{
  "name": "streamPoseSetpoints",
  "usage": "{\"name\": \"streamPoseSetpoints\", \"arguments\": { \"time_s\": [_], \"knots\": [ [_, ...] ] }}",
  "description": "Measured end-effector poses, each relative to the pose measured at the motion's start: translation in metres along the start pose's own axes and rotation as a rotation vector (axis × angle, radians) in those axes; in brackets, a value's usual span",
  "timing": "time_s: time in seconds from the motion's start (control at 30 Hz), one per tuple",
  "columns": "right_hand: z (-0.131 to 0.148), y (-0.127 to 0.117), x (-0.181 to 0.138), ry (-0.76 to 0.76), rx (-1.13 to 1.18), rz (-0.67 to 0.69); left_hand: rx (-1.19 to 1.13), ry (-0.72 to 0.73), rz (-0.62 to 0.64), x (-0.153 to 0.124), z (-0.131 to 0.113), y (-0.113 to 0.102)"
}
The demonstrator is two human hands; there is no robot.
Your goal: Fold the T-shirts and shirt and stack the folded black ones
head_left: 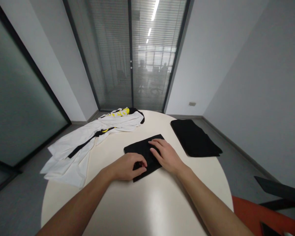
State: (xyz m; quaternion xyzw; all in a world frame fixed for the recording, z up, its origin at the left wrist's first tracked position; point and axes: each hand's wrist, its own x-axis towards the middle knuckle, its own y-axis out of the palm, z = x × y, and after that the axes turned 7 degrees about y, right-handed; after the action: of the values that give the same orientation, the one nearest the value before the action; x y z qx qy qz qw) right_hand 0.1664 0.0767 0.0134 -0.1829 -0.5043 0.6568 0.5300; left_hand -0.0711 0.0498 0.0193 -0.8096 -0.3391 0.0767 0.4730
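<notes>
A folded black cloth (pixel 140 147) lies flat on the table, forming a small rectangle set at a slant. My left hand (pixel 127 166) rests on its near left part, fingers curled and the thumb apart from them, with nothing visible between. Across the right side of the cloth, my right hand (pixel 168 156) lies with fingers stretched out, touching the fabric. Both hands cover parts of the cloth, so its near left and right edges are partly hidden.
The round white table (pixel 123 206) carries a loosely spread white garment (pixel 81 141) with black and yellow parts at left, overhanging the edge. A larger folded black cloth (pixel 195 139) lies at right. An orange chair (pixel 255 213) stands at lower right. Glass doors (pixel 115 65) are behind.
</notes>
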Motion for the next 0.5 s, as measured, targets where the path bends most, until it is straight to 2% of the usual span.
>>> {"name": "streamPoseSetpoints", "arguments": {
  "time_s": [0.13,0.17,0.2,0.33,0.4,0.5],
  "knots": [
    [-0.001,0.019,-0.004,0.050,-0.085,0.160,0.104,-0.057,-0.255,0.002,0.010,0.009],
    [-0.003,0.021,-0.005,0.059,-0.094,0.209,0.142,-0.057,-0.279,0.002,0.014,0.012],
    [-0.005,0.022,-0.006,0.063,-0.096,0.249,0.172,-0.060,-0.259,0.001,0.017,0.015],
    [-0.009,0.018,-0.008,0.079,-0.074,0.308,0.240,-0.113,-0.028,-0.003,0.024,0.023],
    [-0.008,0.015,-0.007,0.100,-0.057,0.292,0.253,-0.127,0.007,-0.005,0.022,0.023],
    [-0.003,0.011,-0.002,0.103,-0.035,0.188,0.262,-0.131,0.025,-0.005,0.016,0.021]
  ]
}}
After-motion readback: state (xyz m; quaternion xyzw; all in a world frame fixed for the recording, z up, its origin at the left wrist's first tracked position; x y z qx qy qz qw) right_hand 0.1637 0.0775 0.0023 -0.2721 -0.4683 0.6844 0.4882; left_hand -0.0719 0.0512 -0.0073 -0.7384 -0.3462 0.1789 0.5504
